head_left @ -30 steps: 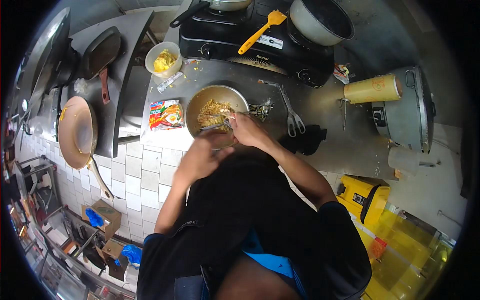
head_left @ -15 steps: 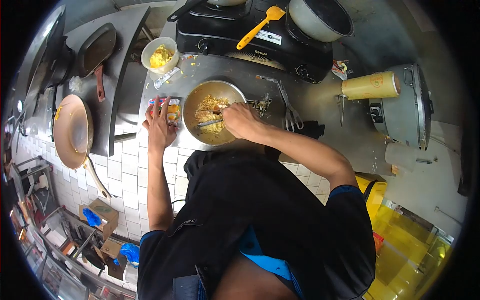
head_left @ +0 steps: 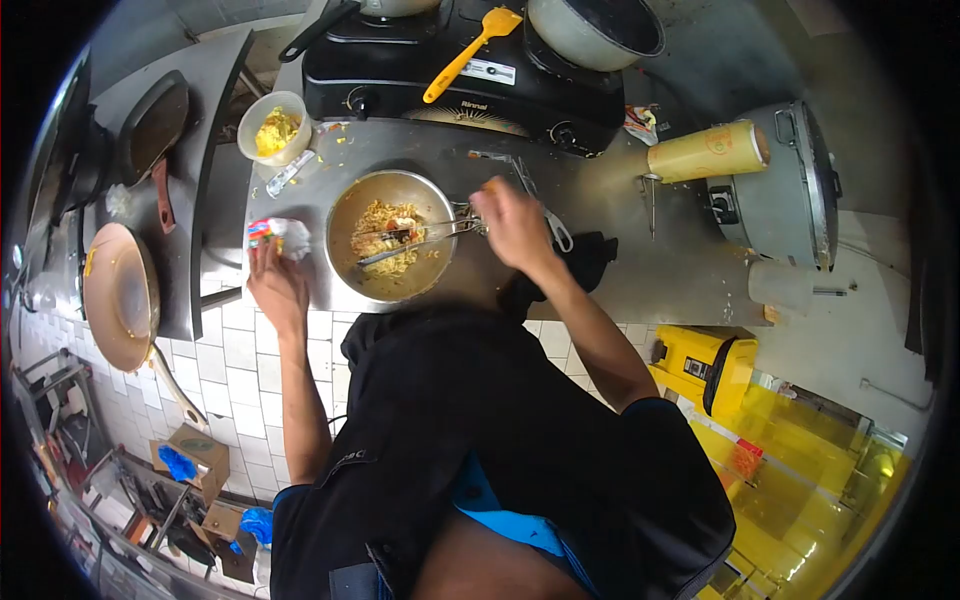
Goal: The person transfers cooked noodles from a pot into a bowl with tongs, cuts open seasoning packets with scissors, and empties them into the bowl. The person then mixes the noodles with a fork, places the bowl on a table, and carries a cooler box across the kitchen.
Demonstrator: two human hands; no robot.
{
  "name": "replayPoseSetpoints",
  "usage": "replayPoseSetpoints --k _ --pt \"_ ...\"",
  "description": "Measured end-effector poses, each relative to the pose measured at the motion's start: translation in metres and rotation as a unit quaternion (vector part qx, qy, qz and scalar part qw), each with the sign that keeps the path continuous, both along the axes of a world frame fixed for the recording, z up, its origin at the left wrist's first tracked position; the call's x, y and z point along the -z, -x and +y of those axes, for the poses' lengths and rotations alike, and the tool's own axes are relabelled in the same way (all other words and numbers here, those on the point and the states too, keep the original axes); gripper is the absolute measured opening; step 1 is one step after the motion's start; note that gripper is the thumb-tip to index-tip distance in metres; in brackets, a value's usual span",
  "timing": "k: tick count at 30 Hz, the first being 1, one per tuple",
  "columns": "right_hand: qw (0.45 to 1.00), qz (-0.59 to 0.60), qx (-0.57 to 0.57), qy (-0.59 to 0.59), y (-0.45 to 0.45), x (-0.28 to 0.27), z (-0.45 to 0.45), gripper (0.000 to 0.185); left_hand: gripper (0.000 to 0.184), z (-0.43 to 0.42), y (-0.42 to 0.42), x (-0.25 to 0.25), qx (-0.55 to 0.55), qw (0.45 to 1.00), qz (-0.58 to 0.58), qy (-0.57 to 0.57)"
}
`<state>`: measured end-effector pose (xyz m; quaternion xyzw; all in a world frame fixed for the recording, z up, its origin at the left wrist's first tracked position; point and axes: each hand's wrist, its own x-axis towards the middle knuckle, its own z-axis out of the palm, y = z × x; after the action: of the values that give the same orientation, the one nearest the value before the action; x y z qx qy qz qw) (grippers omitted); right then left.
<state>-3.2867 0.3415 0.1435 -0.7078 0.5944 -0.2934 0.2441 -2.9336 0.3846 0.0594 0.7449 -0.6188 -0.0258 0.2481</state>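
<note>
A steel mixing bowl (head_left: 340, 270) stands at the counter's front edge with noodles (head_left: 385, 228) in it, topped by reddish-brown seasoning. Metal tongs (head_left: 425, 240) lie in the bowl, their handle end over its right rim. My left hand (head_left: 278, 292) is left of the bowl, fingers closed on a crumpled, colourful plastic wrapper (head_left: 290, 238). My right hand (head_left: 515, 228) is raised right of the bowl, apart from the tongs. Its fingers are curled but smeared by motion, so I cannot tell whether it holds anything. Beneath and beside it lie scissors (head_left: 558, 232), partly hidden.
Behind the bowl is a black gas stove (head_left: 420, 75) with a yellow spatula (head_left: 470, 55) and a pot (head_left: 590, 40). A plastic tub of yellow food (head_left: 262, 148) stands back left. To the right are a cling film roll (head_left: 705, 152) and a large grey cooker (head_left: 780, 190).
My right hand has moved out of the bowl to the right, leaving the tongs in it. My left hand's fingers have drawn together on the wrapper, which is now bunched up. The view has shifted.
</note>
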Motion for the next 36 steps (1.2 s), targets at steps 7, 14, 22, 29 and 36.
replayPoseSetpoints --k 7,14,22,29,36 --pt "0.986 0.155 0.031 0.046 0.034 0.066 0.015 0.055 0.028 0.005 0.001 -0.095 -0.059 0.980 0.191 -0.010" --pt "0.993 0.000 0.093 0.067 0.015 0.111 0.013 0.025 0.020 -0.002 0.047 -0.136 0.113 0.945 0.302 -0.045" --pt "0.936 -0.125 0.325 -0.043 0.035 0.079 0.045 0.037 0.022 -0.033 0.067 -0.133 0.237 0.894 0.378 -0.046" --pt "0.979 -0.188 0.017 0.082 0.003 0.167 0.001 0.032 0.026 -0.031 0.052 -0.159 0.251 0.916 0.305 -0.063" --pt "0.949 -0.119 0.289 -0.042 0.026 0.087 0.039 0.022 0.021 0.018 0.092 -0.166 0.275 0.918 0.279 -0.059"
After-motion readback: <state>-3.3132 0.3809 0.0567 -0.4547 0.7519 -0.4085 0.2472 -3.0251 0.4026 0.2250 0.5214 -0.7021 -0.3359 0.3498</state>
